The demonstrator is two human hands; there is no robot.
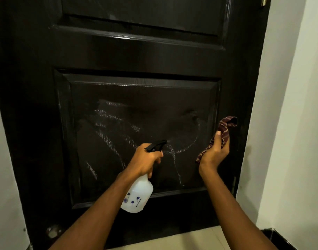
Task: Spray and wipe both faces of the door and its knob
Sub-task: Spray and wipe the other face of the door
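A dark brown panelled door [140,56] fills most of the view. Its lower panel shows wet streaks and smears [118,134]. My left hand [145,159] grips a white spray bottle [138,195] with a black trigger head, whose nozzle points at the lower panel from close range. My right hand [216,150] holds a maroon patterned cloth [225,129] raised near the panel's right edge, a little off the door. A round metallic knob [53,230] sits low on the door's left side.
White walls flank the door on both sides. A hinge [234,184] shows on the door's right edge. Beige floor tiles [199,237] lie below, with a dark skirting strip [281,239] at the bottom right.
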